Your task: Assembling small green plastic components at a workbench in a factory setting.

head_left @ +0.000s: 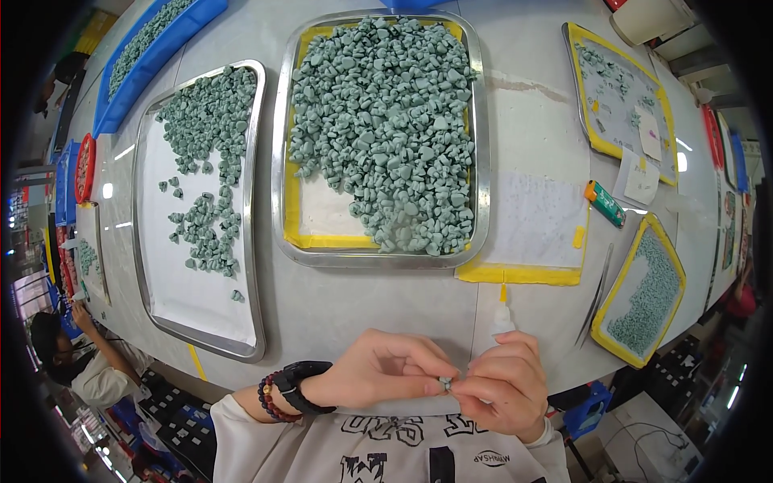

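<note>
Two hands meet on a small green piece [447, 384] just above the table's near edge.
The left hand's [382, 370] grip is closed, thumb and fingertips pinching the piece; the right hand's [503, 385] grip is closed on it from the other side, and a white bottle [502, 316] with a yellow tip rises from its curled fingers. On the table [362, 310], the middle tray [378, 261] is heaped with similar pieces, and the left tray [189, 298] carries fewer. Dark outlined capitals and a small oval mark are printed on the shirt [403, 463]. The yellow-edged sheet [523, 221] bears faint lines, too pale to read; the slip [639, 181] has small marks, and the green-and-orange box [606, 205] has pale print, too small to read.
</note>
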Demonstrator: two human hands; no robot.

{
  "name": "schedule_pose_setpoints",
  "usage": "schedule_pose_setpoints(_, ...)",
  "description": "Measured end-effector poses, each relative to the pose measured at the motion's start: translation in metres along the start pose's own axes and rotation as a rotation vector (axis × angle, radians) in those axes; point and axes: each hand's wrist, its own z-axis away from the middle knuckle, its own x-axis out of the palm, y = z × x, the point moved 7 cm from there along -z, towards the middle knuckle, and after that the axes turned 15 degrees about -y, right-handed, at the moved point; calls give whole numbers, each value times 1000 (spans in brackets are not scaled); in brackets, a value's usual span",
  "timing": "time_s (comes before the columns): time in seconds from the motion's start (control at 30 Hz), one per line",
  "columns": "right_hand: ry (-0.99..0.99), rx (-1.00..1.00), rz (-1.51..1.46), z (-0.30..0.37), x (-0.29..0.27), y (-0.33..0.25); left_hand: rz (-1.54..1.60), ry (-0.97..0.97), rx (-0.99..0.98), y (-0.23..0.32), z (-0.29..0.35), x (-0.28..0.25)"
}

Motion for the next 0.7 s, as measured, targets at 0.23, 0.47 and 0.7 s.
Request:
schedule_pose_setpoints(0.23, -59, 64, -137, -1, 0, 14, -75, 11, 43, 4, -3, 1)
schedule_pose_setpoints(0.47, -124, 79, -198, -4, -2, 18, -243, 42, 15, 9, -2, 2)
schedule_pose_setpoints(0.7, -174, 126, -199, -6, 2, 19, -456, 62, 91, 13, -1, 3)
